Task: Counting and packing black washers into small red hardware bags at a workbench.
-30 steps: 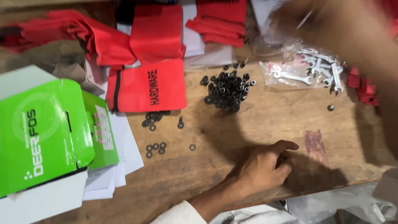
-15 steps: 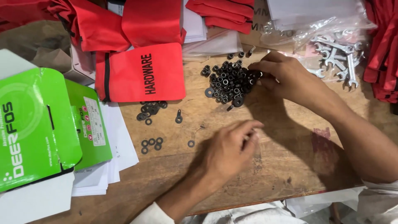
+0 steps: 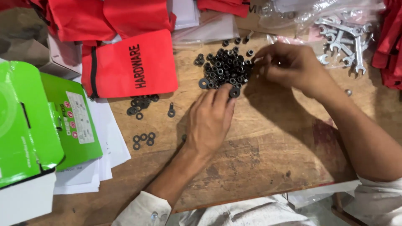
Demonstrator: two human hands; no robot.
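Having advanced our left hand [image 3: 208,119] to the black nuts-and-washers pile [image 3: 224,69], its spread fingertips now press one washer [image 3: 234,92]; our right hand [image 3: 284,62] pinches into the pile.

Pile of nuts [image 3: 225,69] between pouch [image 3: 130,65], left, and wrenches [image 3: 345,37], right.
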